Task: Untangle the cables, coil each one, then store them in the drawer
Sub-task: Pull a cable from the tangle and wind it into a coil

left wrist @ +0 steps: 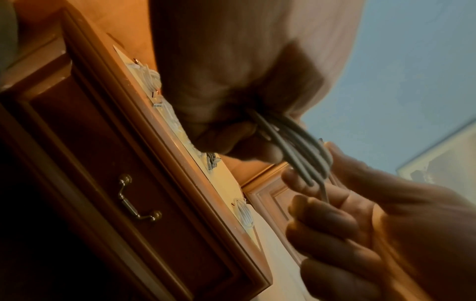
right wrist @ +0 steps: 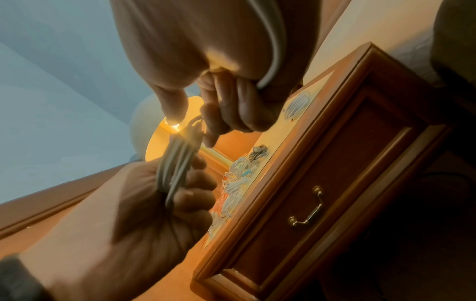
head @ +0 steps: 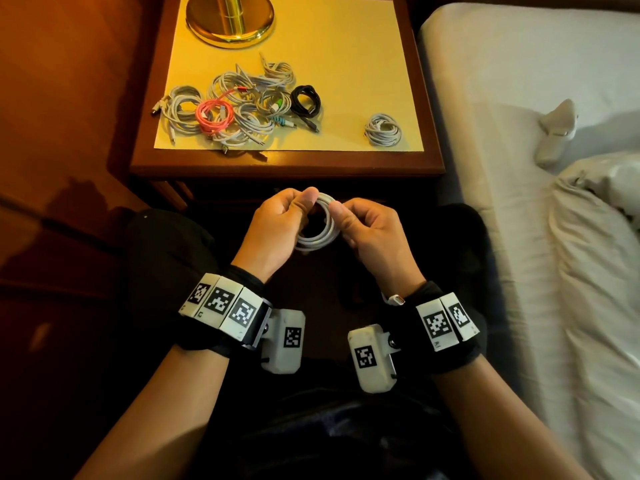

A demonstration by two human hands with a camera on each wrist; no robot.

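Observation:
Both hands hold one white cable coil (head: 317, 233) in front of the nightstand, over my lap. My left hand (head: 284, 216) grips the coil's left side, its strands (left wrist: 296, 146) running out between thumb and fingers. My right hand (head: 360, 223) pinches the coil's top right, where the strands (right wrist: 177, 163) meet its thumb. That cable's loose end runs down my right palm to a plug (head: 394, 300) at the wrist. A tangled pile of white, pink and black cables (head: 239, 105) lies on the nightstand top. One coiled white cable (head: 382, 129) lies apart at the right. The drawer (left wrist: 123, 183) is closed, with a brass handle (right wrist: 306, 211).
A brass lamp base (head: 230, 19) stands at the back of the nightstand (head: 287, 164). A bed with white sheets (head: 519, 168) runs along the right, with a white object (head: 556, 133) on it. Dark wood panelling fills the left.

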